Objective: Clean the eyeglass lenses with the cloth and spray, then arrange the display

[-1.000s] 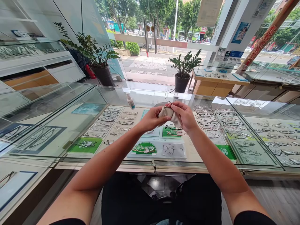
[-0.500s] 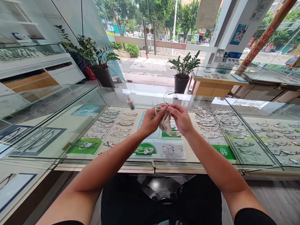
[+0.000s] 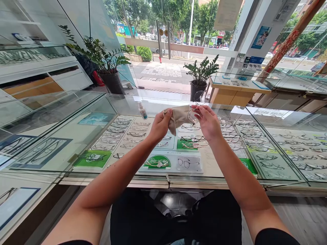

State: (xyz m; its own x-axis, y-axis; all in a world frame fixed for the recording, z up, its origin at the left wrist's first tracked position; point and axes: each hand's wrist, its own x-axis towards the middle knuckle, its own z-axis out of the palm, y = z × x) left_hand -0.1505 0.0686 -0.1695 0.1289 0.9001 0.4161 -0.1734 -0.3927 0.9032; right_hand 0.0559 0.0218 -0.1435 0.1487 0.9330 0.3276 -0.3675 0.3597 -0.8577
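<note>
My left hand (image 3: 160, 126) is closed on one end of a beige cloth (image 3: 180, 115), which stretches to the right above the glass counter. My right hand (image 3: 209, 123) pinches a pair of thin-framed round glasses (image 3: 188, 117) between its fingertips. One round lens lies in front of the cloth's right end, and the other points up and away. A small white spray bottle (image 3: 142, 111) stands on the counter, to the left of my left hand.
Under the counter glass (image 3: 125, 102) lie rows of glasses (image 3: 136, 134) and green cards (image 3: 93, 160). Two potted plants (image 3: 113, 83) (image 3: 198, 89) stand beyond it, before glass doors. A wooden cabinet (image 3: 231, 96) is at the back right.
My hands have moved apart, my right hand going right with the glasses. The cloth, bunched between my fingers before, is now spread out, and the glasses are turned.
</note>
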